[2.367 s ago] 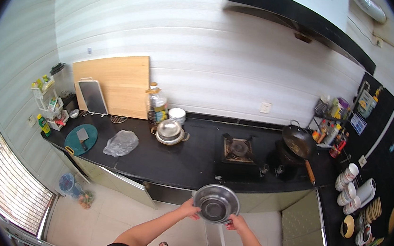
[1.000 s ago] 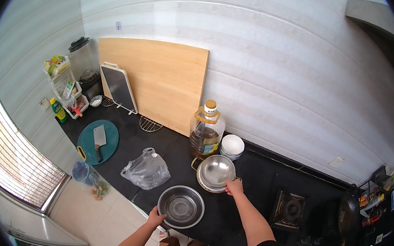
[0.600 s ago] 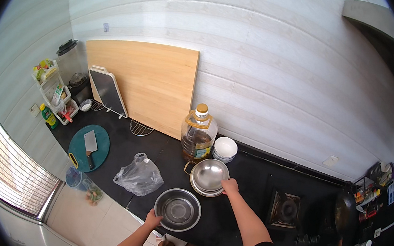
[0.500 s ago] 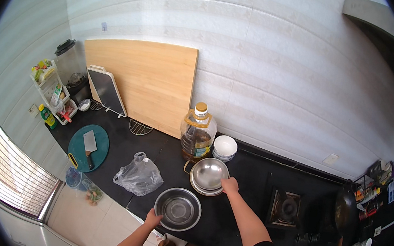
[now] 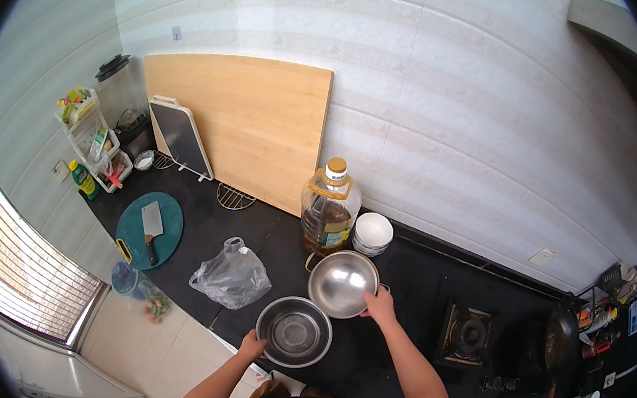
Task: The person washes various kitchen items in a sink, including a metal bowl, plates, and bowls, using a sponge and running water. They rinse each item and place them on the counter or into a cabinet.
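My left hand (image 5: 252, 346) is closed on the left rim of a wide steel basin (image 5: 294, 333) near the counter's front edge. Just beyond it, to the right, a shiny steel bowl (image 5: 337, 281) is gripped at its right rim by my right hand (image 5: 379, 305). The bowl hides most of the pot (image 5: 311, 262) beneath it; a gold-coloured handle pokes out at the left. Left of the basin sits a crumpled clear plastic bag (image 5: 232, 275). Behind the bowl are a large oil bottle (image 5: 328, 214) and stacked white bowls (image 5: 372, 231).
A cleaver (image 5: 151, 221) lies on a round green cutting board (image 5: 168, 250) at the left. A large wooden board (image 5: 241, 122) leans on the wall. The gas burner (image 5: 470, 332) and a wok (image 5: 559, 341) are at the right; a condiment rack (image 5: 80, 126) stands at the far left.
My right hand has raised the shiny bowl; it looks larger and now covers more of the pot. The left hand keeps its hold on the basin. The whole view has shifted slightly.
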A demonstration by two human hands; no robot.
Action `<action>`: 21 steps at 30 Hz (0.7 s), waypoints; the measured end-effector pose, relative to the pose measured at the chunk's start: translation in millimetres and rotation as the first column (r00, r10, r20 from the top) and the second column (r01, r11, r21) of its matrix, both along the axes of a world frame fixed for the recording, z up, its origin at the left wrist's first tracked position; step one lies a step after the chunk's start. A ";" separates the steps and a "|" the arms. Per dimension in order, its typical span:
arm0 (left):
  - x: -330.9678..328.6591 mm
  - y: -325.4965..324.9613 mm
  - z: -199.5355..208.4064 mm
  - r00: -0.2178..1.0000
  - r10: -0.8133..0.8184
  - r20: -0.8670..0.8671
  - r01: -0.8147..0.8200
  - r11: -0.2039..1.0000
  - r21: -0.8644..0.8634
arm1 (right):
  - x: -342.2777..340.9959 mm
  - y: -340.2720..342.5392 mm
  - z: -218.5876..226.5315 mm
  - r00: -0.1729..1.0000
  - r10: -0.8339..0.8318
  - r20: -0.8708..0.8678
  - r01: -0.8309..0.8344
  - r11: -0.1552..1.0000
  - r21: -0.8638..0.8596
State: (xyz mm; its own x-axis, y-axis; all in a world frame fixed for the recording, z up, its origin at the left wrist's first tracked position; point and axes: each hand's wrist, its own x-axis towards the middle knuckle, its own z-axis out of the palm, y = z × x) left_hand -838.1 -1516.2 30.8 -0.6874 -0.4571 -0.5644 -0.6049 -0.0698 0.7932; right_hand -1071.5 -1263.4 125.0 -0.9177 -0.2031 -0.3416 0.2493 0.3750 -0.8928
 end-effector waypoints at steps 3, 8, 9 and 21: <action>1.7 -6.6 -21.4 0.999 0.033 0.036 -0.037 0.992 0.119 | 31.7 -11.3 2.8 0.984 0.162 0.078 -0.162 0.987 -0.009; -3.1 -3.1 13.1 0.977 0.162 0.139 -0.196 0.938 0.285 | 79.7 -30.9 -6.2 0.945 0.302 0.125 -0.322 0.924 0.205; -3.6 -1.4 24.6 0.981 0.142 0.134 -0.173 0.950 0.259 | 85.2 -33.1 -8.2 0.932 0.331 0.148 -0.360 0.895 0.265; -0.4 8.7 27.8 0.991 -0.062 0.115 0.072 0.994 -0.083 | 95.5 -35.4 -16.9 0.909 0.403 -0.111 -0.342 0.870 0.355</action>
